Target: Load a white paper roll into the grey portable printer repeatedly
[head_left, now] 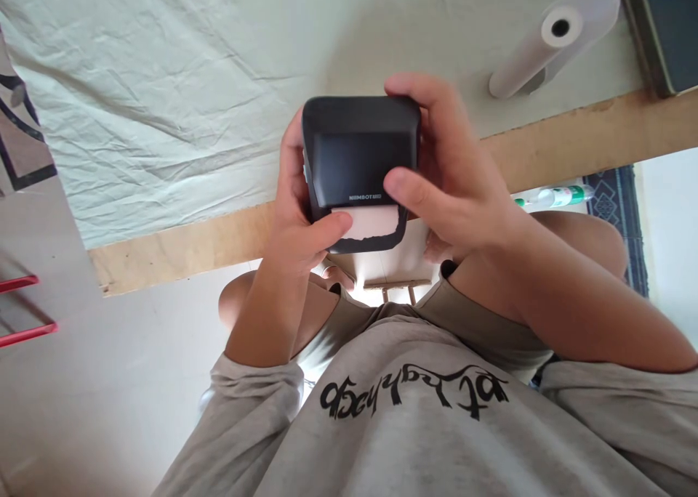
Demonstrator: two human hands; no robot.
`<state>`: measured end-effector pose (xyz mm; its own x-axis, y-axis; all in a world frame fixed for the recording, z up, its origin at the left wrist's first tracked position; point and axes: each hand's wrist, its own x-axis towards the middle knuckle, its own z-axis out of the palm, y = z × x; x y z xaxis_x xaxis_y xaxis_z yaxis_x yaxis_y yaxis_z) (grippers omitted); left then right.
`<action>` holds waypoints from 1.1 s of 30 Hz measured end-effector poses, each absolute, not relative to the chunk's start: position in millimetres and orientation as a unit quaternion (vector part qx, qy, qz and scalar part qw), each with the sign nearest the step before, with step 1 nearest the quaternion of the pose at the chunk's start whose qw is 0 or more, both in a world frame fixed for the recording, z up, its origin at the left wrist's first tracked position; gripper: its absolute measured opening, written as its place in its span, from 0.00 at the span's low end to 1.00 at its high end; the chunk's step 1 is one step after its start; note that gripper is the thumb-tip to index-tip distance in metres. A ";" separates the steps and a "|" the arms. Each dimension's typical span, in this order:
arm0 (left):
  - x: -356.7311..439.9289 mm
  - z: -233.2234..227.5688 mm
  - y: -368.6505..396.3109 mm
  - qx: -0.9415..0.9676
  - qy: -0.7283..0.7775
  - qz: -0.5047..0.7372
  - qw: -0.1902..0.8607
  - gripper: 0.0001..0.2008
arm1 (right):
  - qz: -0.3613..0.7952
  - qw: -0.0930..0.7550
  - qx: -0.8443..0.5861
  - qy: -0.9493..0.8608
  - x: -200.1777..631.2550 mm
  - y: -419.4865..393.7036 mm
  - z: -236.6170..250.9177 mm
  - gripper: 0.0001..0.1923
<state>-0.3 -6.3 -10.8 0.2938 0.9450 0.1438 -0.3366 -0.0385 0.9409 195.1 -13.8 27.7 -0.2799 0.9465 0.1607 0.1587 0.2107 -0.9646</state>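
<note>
A black label printer (362,164) marked NIIMBOT is held up between my two hands, over the near edge of the table. White paper (374,222) with a torn edge sticks out of its near side. My left hand (305,213) grips the printer's left side, its thumb resting by the paper's left end. My right hand (452,163) is wrapped round the right side, with the thumb on the front face near the brand name and a finger at the top right corner. The fingers behind the printer are hidden.
A white paper roll (523,57) lies at the right on the pale cloth (190,90), its loose end unrolled. Beyond it is a dark flat object (668,32). The table's wooden edge (179,253) runs before me. A bottle (561,195) is below on the right, a red frame (33,330) at the left.
</note>
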 end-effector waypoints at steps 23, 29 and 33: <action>14.8 13.6 -13.9 0.424 0.368 0.500 0.660 0.21 | 0.487 0.381 -0.439 -0.652 193.9 -16.9 25.5 0.40; 16.5 10.5 -14.7 0.359 0.399 0.521 0.664 0.27 | 0.414 0.400 -0.432 -0.694 193.1 -19.9 22.7 0.35; 9.8 2.5 -14.6 0.370 0.403 0.523 0.653 0.28 | 0.405 0.389 -0.425 -0.711 194.9 -18.5 20.6 0.36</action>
